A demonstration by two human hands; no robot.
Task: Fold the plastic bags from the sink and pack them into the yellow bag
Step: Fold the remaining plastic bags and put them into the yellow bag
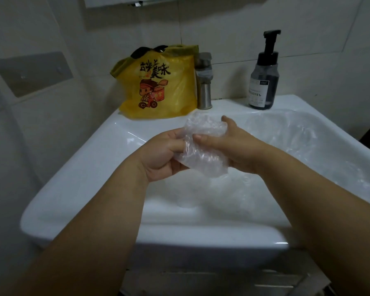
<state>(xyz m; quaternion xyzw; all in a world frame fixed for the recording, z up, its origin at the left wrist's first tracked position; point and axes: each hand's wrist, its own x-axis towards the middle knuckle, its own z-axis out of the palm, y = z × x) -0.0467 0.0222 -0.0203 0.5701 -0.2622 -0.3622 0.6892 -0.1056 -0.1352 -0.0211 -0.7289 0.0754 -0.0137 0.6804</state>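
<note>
Yellow bag (158, 86) is standing upper centre on the sink (77, 178) ledge. At mid-frame, left hand (160, 155) is pinching the crumpled clear bag (201, 150) by its left edge. Right hand (229, 146) is gripping the opposite side, thumb in front. More clear bags (297, 135) are lying in the basin at right.

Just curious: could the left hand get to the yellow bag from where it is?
Probably yes: nothing stands between the left hand and the yellow bag, but it grips a clear bag.
</note>
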